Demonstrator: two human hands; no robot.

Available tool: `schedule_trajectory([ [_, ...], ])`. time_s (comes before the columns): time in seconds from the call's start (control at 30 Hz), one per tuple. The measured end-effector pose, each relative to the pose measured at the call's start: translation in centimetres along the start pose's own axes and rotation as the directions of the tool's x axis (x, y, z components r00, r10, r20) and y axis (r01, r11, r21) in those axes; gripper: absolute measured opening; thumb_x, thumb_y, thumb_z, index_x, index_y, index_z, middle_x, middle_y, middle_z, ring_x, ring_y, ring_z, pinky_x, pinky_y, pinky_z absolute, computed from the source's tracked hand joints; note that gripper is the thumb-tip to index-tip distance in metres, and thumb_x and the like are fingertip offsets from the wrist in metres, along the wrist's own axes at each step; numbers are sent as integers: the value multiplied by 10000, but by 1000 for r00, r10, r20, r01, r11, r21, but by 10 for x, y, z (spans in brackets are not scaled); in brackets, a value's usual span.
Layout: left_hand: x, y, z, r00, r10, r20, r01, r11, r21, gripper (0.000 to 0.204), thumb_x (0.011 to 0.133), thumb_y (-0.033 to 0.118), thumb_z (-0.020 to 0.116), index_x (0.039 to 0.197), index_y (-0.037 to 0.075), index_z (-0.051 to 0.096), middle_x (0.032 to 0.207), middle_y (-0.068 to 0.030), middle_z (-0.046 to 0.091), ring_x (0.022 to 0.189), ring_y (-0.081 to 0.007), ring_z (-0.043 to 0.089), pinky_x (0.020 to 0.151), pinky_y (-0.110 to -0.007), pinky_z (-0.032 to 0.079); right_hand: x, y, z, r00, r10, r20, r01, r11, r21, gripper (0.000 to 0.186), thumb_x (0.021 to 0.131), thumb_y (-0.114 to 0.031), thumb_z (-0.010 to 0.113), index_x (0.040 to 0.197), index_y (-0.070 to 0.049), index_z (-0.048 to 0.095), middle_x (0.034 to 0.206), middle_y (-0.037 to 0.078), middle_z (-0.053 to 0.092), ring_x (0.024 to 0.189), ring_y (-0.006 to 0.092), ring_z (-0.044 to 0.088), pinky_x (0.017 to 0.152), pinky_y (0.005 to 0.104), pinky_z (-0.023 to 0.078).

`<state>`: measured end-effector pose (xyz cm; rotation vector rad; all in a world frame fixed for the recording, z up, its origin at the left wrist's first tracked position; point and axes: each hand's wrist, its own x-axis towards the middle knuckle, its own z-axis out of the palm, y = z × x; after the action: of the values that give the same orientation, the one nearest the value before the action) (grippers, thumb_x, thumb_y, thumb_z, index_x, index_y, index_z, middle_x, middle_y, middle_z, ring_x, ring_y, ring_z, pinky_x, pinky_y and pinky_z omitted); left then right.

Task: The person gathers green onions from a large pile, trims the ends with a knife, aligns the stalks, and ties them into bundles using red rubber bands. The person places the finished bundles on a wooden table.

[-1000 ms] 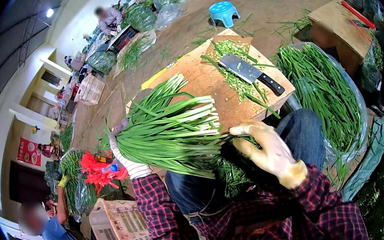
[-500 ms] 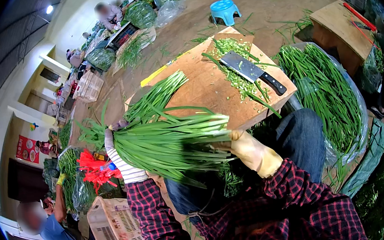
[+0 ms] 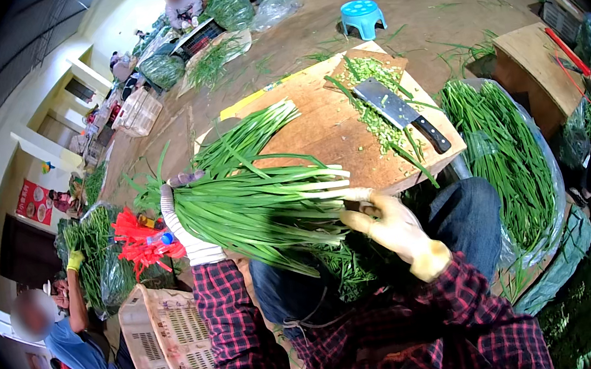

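A bunch of long green garlic chives [image 3: 261, 206] is gripped near its leafy end by my left hand [image 3: 182, 181], in a striped glove. Its pale stem ends point right over my lap. At those ends is my right hand [image 3: 391, 224], in a cream rubber glove, fingers apart and close to or touching the stems. Another bunch of chives [image 3: 250, 135] lies beyond on the wooden board [image 3: 320, 141]. A cleaver [image 3: 396, 107] with a black handle rests at the board's right side, over chopped pale stem pieces [image 3: 370, 74].
To my right stands a plastic-lined tub [image 3: 555, 177] heaped with chives. A blue stool [image 3: 363, 20] is on the floor beyond the board. Red ties [image 3: 144, 249] and a pale plastic crate [image 3: 160, 338] are at my left, near a person in blue [image 3: 82, 354]. A wooden box [image 3: 533, 59] stands far right.
My right hand has spread its fingers and shifted slightly right from the stem ends. My left hand keeps hold of the chives. The whole view has shifted a little.
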<state>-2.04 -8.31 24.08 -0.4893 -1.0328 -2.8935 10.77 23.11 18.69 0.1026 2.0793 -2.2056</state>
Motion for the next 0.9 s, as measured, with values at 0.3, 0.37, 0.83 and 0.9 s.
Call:
schedule_trajectory([
  [0.3,-9,-3,25,1000,13,-4,-12,999,40,195,948,276,595,904,89,631,871,-43,644,890,-238,587,908,-395,469,9,11,20,993,-7,115,-5,994,105,269,872,-99,677,1127,-15,665,971,27,710,842,93,615,808,245,476],
  [0.37,-10,-9,29,1000,15,-9,-14,999,36,198,949,278,597,892,89,609,847,-30,615,862,-231,567,875,-389,469,4,29,25,990,-96,106,8,778,629,285,890,-109,661,1157,-12,646,1035,43,702,898,115,635,838,264,488],
  [0.83,-32,-18,40,981,34,193,17,966,-260,169,920,191,634,1009,123,507,847,30,529,748,-146,497,847,-383,438,-13,-15,-8,821,-533,-206,354,757,-549,339,880,-245,681,1163,-60,650,946,131,690,901,278,640,872,372,458],
  [0.9,-43,-21,53,951,59,302,17,970,-244,159,918,186,632,989,134,499,837,35,516,751,-143,491,867,-411,436,-2,-11,1,857,-514,31,436,693,-574,290,849,-217,685,1098,-70,663,849,150,656,872,328,629,830,417,463],
])
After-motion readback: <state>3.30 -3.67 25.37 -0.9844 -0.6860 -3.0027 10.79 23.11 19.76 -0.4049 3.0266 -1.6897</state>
